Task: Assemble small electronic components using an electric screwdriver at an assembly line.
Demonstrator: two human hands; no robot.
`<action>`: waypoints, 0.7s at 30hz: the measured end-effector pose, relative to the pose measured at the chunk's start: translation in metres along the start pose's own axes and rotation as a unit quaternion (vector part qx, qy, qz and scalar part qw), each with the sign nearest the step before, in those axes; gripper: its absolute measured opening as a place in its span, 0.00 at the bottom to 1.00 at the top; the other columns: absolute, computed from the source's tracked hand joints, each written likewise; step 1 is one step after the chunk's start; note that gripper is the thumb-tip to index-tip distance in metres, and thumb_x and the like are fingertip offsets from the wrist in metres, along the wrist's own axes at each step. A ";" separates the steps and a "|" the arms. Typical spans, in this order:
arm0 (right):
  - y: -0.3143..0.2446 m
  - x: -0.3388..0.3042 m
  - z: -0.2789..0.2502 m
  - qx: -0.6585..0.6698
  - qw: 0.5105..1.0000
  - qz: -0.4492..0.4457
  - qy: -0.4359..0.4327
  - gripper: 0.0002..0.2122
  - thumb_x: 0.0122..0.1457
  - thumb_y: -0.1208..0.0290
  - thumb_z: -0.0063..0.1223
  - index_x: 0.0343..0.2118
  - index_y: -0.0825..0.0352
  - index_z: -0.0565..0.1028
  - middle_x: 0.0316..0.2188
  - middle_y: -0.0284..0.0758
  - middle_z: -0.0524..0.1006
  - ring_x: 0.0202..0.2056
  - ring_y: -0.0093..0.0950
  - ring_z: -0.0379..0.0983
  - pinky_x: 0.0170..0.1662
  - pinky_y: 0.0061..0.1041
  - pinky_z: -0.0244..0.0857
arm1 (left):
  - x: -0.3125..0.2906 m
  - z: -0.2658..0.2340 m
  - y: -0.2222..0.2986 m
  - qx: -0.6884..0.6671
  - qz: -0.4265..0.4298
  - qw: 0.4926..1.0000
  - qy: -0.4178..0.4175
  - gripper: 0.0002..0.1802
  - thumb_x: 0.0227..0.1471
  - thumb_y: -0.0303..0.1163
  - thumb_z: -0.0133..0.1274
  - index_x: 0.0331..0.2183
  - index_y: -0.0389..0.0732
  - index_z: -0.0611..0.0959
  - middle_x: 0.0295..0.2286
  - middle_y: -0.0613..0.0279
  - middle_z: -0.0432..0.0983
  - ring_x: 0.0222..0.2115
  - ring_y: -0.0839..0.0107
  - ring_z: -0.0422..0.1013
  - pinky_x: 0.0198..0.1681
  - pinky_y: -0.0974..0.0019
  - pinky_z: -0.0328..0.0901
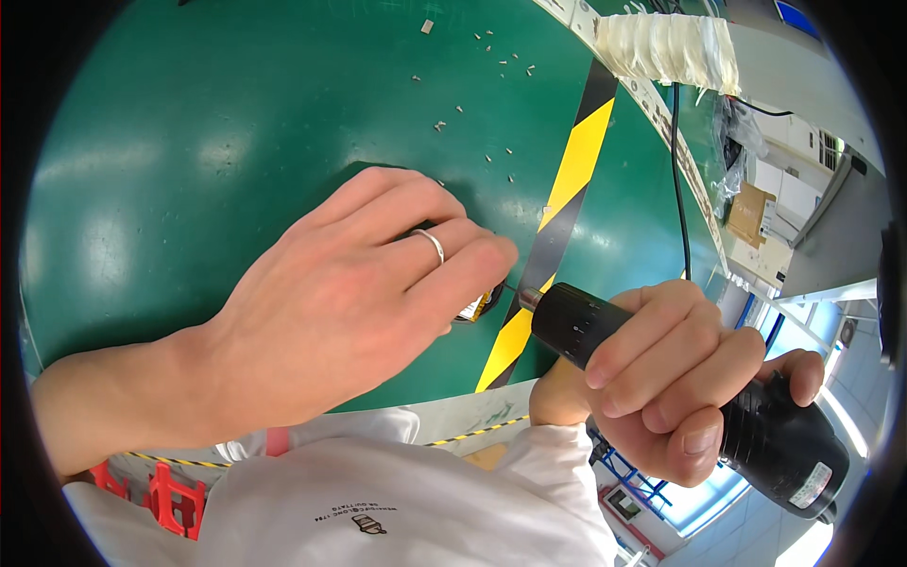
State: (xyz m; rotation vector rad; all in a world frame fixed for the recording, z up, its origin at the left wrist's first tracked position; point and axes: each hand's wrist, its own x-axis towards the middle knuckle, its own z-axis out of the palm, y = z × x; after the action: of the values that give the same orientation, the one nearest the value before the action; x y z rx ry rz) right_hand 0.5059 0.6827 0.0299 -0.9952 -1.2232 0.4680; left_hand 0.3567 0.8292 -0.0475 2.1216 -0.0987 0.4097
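Observation:
My left hand point(350, 274), with a ring on one finger, is closed over a small dark device point(489, 300) on the green mat. Only an edge of it shows, with a yellow and white patch; my fingers hide the rest. In my right hand point(675, 378) is a black electric screwdriver point(574, 321), fingers wrapped round its body. Its metal nose and thin bit point left at the device's side. Whether the bit touches the device, I cannot tell.
Several small screws point(491, 158) lie scattered on the green mat point(189, 208) beyond my left hand. Yellow-black tape point(586, 151) crosses the mat on the right. A black cable point(676, 170) hangs behind my right hand. A cardboard box point(751, 214) stands farther right.

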 end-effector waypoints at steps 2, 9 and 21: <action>0.000 -0.001 -0.001 -0.011 1.000 0.002 -0.001 0.24 0.57 0.77 0.52 0.57 0.70 0.60 0.20 0.32 0.69 0.13 0.24 0.67 0.18 0.25 0.71 | 0.000 0.001 0.000 0.000 0.000 1.000 0.001 0.31 0.34 0.25 0.68 0.46 0.38 0.80 0.38 0.60 0.76 0.43 0.57 0.71 0.48 0.54 0.67; 0.001 0.002 0.002 -0.017 1.000 0.011 -0.014 0.21 0.58 0.77 0.52 0.54 0.68 0.61 0.21 0.32 0.69 0.14 0.24 0.68 0.20 0.25 0.71 | 0.001 0.000 0.000 0.005 0.002 1.000 -0.001 0.31 0.34 0.26 0.68 0.46 0.38 0.80 0.38 0.60 0.76 0.42 0.58 0.71 0.48 0.54 0.67; -0.004 -0.001 0.004 -0.028 0.998 -0.025 0.043 0.18 0.57 0.78 0.55 0.49 0.69 0.64 0.20 0.31 0.69 0.12 0.22 0.68 0.18 0.21 0.69 | 0.000 0.000 0.000 0.012 0.000 1.000 -0.003 0.29 0.35 0.26 0.67 0.45 0.38 0.80 0.39 0.63 0.77 0.42 0.59 0.71 0.49 0.54 0.67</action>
State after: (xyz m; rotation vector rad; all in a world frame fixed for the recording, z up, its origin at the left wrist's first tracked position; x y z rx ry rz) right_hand 0.5007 0.6811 0.0325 -1.0201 -1.1869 0.3504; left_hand 0.3569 0.8291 -0.0470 2.1460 -0.0972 0.4063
